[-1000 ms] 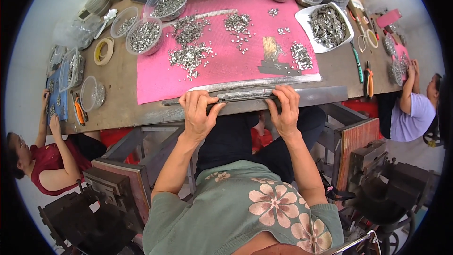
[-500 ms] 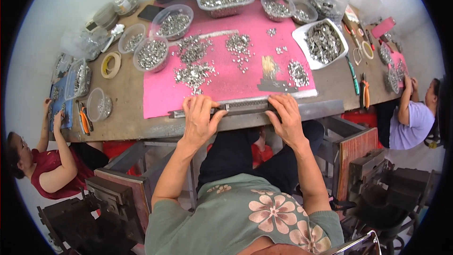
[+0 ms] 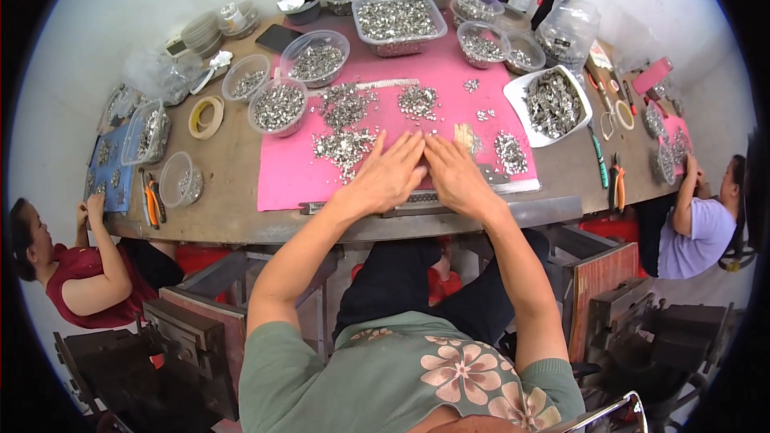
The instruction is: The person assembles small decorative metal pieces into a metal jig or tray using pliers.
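Both hands reach forward over the pink mat point(image 3: 293, 180), fingers stretched out and their tips nearly meeting. My left hand point(image 3: 388, 170) lies flat just right of a pile of small silvery metal pieces point(image 3: 343, 150). My right hand point(image 3: 459, 175) is next to a small bundle of thin gold-coloured pins point(image 3: 464, 136), partly covering a dark flat piece beside it. Neither hand visibly grips anything; what lies under the palms is hidden. A long slotted metal bar point(image 3: 425, 197) runs along the mat's near edge, below my hands and partly covered by them. Another small silvery pile point(image 3: 418, 102) sits beyond my fingertips.
Tubs of metal pieces point(image 3: 278, 107) ring the mat, with a white tray point(image 3: 584, 119) at right. Pliers point(image 3: 616, 184), a green-handled tool point(image 3: 598, 157) and a tape roll point(image 3: 206, 117) lie on the table. Co-workers sit at left point(image 3: 88, 281) and right point(image 3: 702, 220).
Both hands have let go of the slotted bar's ends and moved inward and forward over the mat, fingers now flat and close together. The view has shifted slightly.
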`<state>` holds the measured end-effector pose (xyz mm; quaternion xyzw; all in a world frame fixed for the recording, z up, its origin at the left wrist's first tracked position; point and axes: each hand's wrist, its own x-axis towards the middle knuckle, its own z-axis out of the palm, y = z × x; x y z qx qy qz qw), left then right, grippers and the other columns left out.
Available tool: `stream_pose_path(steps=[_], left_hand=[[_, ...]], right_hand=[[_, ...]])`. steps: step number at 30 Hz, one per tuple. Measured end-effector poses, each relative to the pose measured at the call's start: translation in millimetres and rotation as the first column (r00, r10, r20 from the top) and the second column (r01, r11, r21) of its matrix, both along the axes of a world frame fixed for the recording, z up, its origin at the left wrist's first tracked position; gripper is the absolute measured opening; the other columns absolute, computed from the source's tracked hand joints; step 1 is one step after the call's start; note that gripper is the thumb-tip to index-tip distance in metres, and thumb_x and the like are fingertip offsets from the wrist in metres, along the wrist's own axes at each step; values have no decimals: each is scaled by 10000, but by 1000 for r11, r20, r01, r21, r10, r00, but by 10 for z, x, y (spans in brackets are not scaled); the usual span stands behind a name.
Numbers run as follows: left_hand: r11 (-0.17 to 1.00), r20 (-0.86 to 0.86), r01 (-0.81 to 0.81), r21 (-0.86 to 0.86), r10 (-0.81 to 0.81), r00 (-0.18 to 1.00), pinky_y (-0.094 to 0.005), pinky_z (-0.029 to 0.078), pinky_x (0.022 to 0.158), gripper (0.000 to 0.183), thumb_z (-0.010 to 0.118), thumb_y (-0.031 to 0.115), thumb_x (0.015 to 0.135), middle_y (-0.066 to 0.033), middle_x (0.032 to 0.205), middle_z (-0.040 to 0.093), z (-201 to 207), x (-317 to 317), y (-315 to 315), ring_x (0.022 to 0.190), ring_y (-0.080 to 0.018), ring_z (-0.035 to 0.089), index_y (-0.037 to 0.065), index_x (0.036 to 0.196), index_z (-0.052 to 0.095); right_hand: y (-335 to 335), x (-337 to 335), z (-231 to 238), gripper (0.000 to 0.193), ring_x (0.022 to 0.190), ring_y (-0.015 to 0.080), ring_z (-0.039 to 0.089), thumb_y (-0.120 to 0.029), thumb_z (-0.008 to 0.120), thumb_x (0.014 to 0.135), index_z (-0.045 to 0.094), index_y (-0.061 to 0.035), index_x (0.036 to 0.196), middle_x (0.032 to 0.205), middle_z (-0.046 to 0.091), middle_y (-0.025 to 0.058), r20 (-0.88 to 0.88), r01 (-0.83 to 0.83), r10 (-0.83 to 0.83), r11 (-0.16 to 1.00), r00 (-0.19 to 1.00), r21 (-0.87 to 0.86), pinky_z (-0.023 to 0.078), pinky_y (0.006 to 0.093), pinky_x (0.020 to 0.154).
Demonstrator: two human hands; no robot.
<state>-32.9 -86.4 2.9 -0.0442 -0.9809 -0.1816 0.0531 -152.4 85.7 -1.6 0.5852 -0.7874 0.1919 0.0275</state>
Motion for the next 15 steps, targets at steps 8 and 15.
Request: stream_pose_path(steps=[8,15], left_hand=[[955,-149,-86,284,132,980,-551,239,1200,318,595,195,1008,-133,1325,662,109,456,-39,1324,-323,548,76,1294,666],[944,-351,-213,251,294,889,-406,339,926,115,758,190,875,4,876,670,-8,106,-52,834,-183,580,109,941,712]], right_hand=[[362,82,304,301,1238,349,586,-25,583,929,656,32,1216,1279,650,188,199,-90,107,991,974,-95,409,485,1096],[226,-5,157,170,907,349,623,4,638,893,703,-6,1049,917,633,156,255,119,-47,954,966,-275,493,440,823]])
